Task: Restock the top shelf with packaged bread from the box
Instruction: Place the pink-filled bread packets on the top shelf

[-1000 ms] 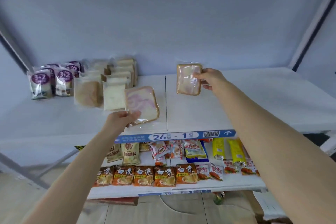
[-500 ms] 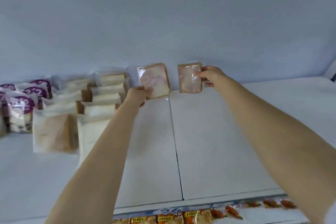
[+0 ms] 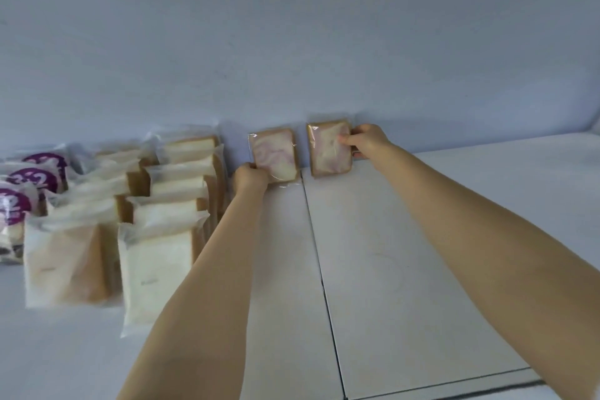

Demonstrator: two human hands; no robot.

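Two clear-wrapped slices of pink-swirled bread stand upright against the back wall of the white top shelf [image 3: 422,237]. My left hand [image 3: 248,177] grips the lower left corner of the left pack [image 3: 276,154]. My right hand [image 3: 365,140] holds the right edge of the right pack [image 3: 329,148], thumb on its face. Both packs rest with their bottom edges on the shelf, a small gap between them. The box is out of view.
Rows of wrapped white toast packs [image 3: 156,256] fill the shelf left of my left arm, with purple-labelled packs [image 3: 32,178] at the far left. The pale back wall [image 3: 292,42] rises behind. A seam [image 3: 319,269] splits the shelf boards.
Both hands have pushed the two bread packs back to the wall and set them down upright. The view has moved closer to the shelf.
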